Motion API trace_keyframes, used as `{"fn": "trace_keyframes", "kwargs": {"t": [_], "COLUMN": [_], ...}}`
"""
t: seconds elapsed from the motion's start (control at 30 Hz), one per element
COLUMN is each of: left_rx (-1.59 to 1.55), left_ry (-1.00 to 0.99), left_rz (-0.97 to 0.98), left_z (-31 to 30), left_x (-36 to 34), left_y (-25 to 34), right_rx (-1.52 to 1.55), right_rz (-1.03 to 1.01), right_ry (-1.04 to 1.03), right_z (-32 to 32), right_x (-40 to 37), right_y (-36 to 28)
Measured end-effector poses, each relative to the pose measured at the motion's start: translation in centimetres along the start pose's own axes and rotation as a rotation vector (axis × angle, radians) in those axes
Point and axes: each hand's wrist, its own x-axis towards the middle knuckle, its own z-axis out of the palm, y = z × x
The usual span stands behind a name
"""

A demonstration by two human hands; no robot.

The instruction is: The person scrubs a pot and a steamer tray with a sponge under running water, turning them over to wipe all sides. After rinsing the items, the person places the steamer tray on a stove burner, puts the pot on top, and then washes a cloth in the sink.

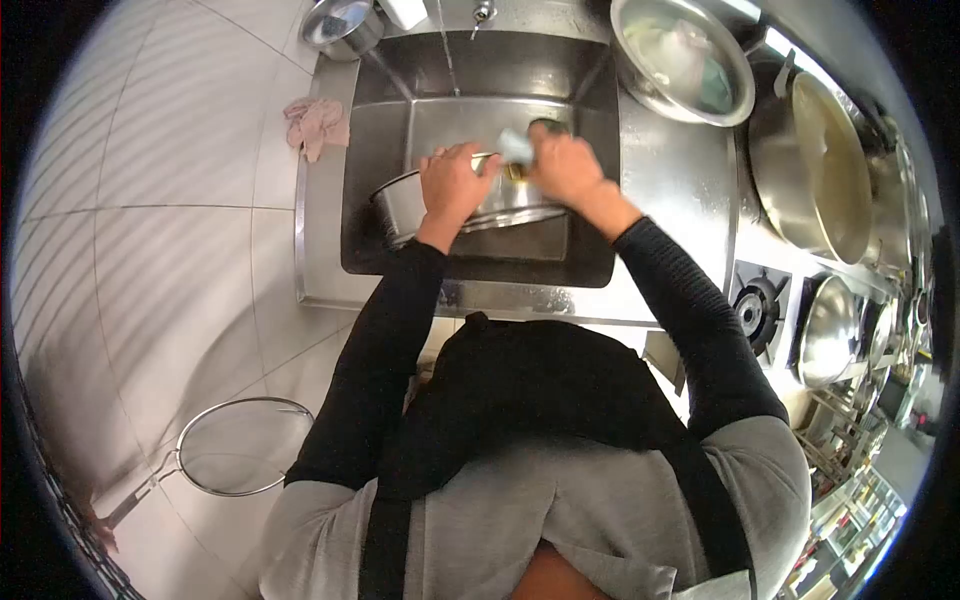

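A shiny metal pot (403, 206) is tilted on its side inside the steel sink (395, 75). My left hand (456, 190) grips the pot's upper rim, its fingers bent over the edge. On the pot's right side, my right hand (572, 170) is closed around what looks like a sponge (515, 147), light blue and yellow and blurred by motion. A dark rounded thing (547, 127) shows just beyond the right fingers; I cannot make out what it is. The pot's inside is mostly hidden by my hands.
A thin water stream (445, 50) falls at the sink's back. A pink cloth (318, 126) lies on the left edge, near a small metal pot (342, 28). Right stand a steel bowl (640, 60), a large pot (785, 160) and a burner (757, 308). A strainer (245, 447) is lower left.
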Motion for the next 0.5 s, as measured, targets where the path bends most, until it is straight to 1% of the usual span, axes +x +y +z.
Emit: {"fn": "trace_keyframes", "kwargs": {"t": [0.03,0.1,0.13,0.27,0.33,0.37,0.4,0.43,0.47,0.5], "left_rx": [-0.006,-0.103,-0.076,-0.065,-0.084,-0.087,-0.112,-0.136,-0.134,-0.109], "left_ry": [0.015,-0.237,-0.235,-0.273,-0.138,-0.130,-0.142,-0.154,-0.154,-0.194], "left_rz": [-0.011,-0.075,-0.075,-0.135,-0.145,-0.156,-0.150,-0.140,-0.145,-0.173], "left_z": [0.1,-0.1,0.2,1.2,2.5,2.8,2.9,3.0,2.8,2.5], "left_x": [1.0,1.0,1.2,1.6,1.7,1.9,1.9,1.8,1.9,2.1], "left_y": [0.2,0.8,1.3,3.0,3.3,3.3,3.2,3.2,3.4,3.8], "right_rx": [-0.029,-0.081,-0.127,-0.175,-0.194,-0.202,-0.136,-0.137,-0.137,-0.135], "right_rz": [0.048,-0.090,-0.070,-0.096,-0.044,-0.020,-0.159,-0.163,-0.083,0.003], "right_ry": [0.025,-0.069,-0.214,-0.266,-0.248,-0.232,-0.174,-0.176,-0.162,-0.149], "right_z": [-2.2,-4.6,-4.8,-3.3,-2.1,-1.4,-0.8,-0.8,-1.8,-2.1], "right_x": [1.7,3.3,3.2,2.5,1.7,1.5,0.5,1.0,1.9,2.7], "right_y": [1.0,2.5,2.2,2.9,3.3,3.6,3.8,4.6,4.7,5.2]}}
